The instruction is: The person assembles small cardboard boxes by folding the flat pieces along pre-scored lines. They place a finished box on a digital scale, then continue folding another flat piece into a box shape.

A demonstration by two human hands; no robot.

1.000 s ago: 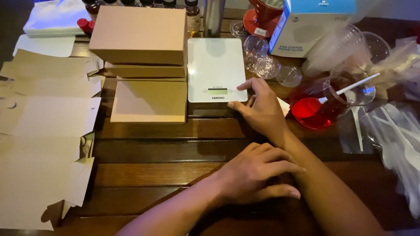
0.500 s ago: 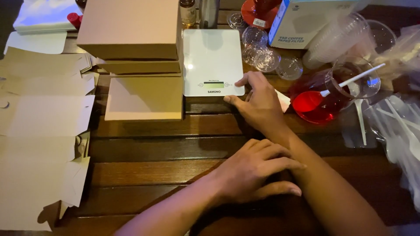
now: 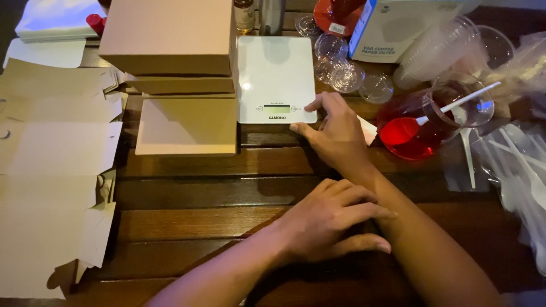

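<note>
Dim warm light, glare on the white scale (image 3: 276, 77), dark corners, soft shadows, slight blur.

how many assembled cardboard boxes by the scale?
3 showing: top box and middle box stacked left of the white scale, front box nearest the camera. More may be hidden under the stack.
</note>
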